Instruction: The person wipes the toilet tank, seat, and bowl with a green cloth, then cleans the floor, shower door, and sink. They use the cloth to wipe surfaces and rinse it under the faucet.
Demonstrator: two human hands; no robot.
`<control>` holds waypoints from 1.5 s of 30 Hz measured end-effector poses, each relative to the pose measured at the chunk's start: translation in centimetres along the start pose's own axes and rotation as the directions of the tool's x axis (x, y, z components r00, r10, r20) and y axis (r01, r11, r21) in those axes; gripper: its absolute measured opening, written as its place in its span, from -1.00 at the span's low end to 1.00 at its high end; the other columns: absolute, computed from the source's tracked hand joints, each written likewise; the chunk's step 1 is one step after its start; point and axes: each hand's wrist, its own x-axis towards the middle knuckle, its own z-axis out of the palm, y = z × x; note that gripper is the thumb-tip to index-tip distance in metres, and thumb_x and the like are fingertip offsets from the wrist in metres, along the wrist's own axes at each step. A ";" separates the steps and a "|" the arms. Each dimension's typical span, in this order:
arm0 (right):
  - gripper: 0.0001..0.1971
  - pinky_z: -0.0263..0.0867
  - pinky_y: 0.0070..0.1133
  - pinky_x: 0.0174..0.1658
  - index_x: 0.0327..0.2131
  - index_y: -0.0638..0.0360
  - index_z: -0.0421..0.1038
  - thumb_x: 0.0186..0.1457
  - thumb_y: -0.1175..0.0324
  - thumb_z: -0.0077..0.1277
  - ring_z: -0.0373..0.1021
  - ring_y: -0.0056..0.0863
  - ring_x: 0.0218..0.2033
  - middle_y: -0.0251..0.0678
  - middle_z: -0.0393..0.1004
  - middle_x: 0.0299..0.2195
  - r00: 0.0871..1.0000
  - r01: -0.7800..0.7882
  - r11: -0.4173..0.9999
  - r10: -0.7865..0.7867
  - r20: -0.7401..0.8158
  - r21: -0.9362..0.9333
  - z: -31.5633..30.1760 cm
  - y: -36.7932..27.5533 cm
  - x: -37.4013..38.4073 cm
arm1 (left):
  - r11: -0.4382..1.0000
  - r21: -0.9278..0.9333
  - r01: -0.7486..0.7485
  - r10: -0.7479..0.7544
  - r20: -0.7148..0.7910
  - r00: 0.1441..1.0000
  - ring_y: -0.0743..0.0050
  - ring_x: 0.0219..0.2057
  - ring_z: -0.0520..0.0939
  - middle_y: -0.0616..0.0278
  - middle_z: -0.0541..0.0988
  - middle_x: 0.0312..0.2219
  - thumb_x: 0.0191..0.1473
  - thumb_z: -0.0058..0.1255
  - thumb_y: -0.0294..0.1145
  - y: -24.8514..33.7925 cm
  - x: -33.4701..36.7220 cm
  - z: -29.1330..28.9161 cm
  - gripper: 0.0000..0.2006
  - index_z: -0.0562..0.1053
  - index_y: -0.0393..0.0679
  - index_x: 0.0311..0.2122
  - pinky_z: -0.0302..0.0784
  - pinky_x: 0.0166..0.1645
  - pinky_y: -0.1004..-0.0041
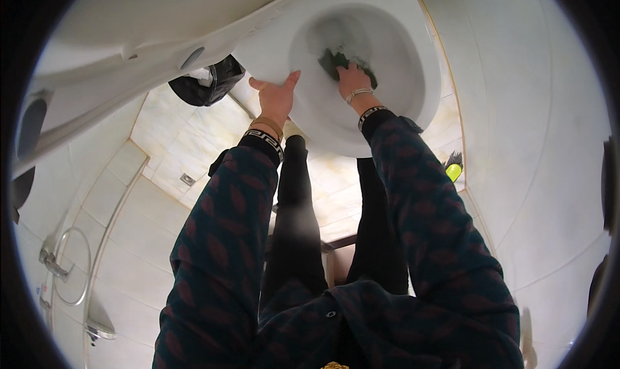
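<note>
A white basin [407,111] with a round, deep bowl is in front of me. In its bowl, my right hand [354,80] presses a dark green cloth [332,60] against the inner wall, fingers closed on it. The cloth looks crumpled, and part of it sticks out past my fingertips to both sides. Pale foam or wet streaks show near it. My left hand [275,101] is at the basin's left edge, thumb and one finger spread apart; the other fingers are mostly hidden. Nothing can be seen in that hand.
A black bag [223,82] with something white inside is left of the basin. Above it runs a large white fixture [148,59]. Pale tiled floor [174,140] has a small drain [187,179]. A shower hose [87,266] hangs at left; a yellow-green object [454,171] is by the right wall.
</note>
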 end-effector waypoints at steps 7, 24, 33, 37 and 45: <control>-0.52 0.38 -0.35 -0.07 0.10 0.06 0.27 0.05 0.32 -0.03 0.38 0.01 -0.09 -0.04 0.27 0.10 0.925 -0.349 0.777 0.376 0.058 0.524 -0.3 5.8 -2.1 | 0.999 -0.034 0.041 -0.040 0.032 0.999 -0.01 -0.16 0.55 -0.26 0.38 -0.05 -0.10 0.24 -0.05 1.2 -1.0 -0.3 0.13 -0.42 -0.40 0.17 0.65 -0.43 0.29; -0.62 0.29 -0.43 -0.04 -0.01 0.18 0.39 0.05 0.40 -0.10 0.43 -0.25 -0.14 -0.05 0.50 -0.17 0.978 0.139 0.576 -0.206 -0.021 0.806 -1.5 -7.6 1.8 | 0.993 0.021 0.113 -0.113 0.006 0.994 -0.20 -0.09 0.49 -0.30 0.29 0.03 -0.02 -0.11 0.36 0.9 -0.1 -0.3 0.09 -0.43 -0.24 0.21 0.63 -0.31 0.05; -0.58 0.32 -0.41 -0.05 -0.01 0.05 0.41 -0.01 0.43 -0.15 0.40 -0.09 -0.15 -0.03 0.47 -0.15 0.957 0.130 -0.018 0.262 -0.120 0.991 -4.8 -7.9 6.4 | 0.995 0.046 0.091 -0.091 0.006 0.996 -0.23 0.00 0.42 -0.35 0.24 0.05 0.00 -0.16 0.37 0.7 -0.1 -0.5 0.07 -0.41 -0.28 0.21 0.59 -0.20 0.05; -0.57 0.34 -0.45 -0.10 -0.02 0.11 0.41 -0.04 0.48 -0.11 0.43 -0.11 -0.24 0.01 0.48 -0.20 0.977 0.155 0.384 0.075 -0.198 0.910 -3.1 -8.9 4.7 | 0.999 0.028 0.018 -0.018 -0.015 1.000 -0.21 -0.01 0.43 -0.36 0.25 0.04 0.02 -0.14 0.34 -0.2 0.3 -0.2 0.06 -0.42 -0.30 0.20 0.59 -0.18 0.05; -0.58 0.30 -0.36 -0.01 -0.08 0.10 0.46 -0.10 0.39 -0.10 0.40 -0.12 -0.10 -0.09 0.48 -0.13 0.848 0.210 0.897 -0.365 0.385 0.390 -2.4 -2.7 -3.9 | 0.988 -0.069 0.136 -0.136 0.017 0.991 -0.05 0.04 0.37 -0.08 0.14 0.11 -0.02 -0.08 0.34 1.0 -0.1 -0.4 0.00 -0.32 -0.12 0.22 0.57 -0.20 -0.09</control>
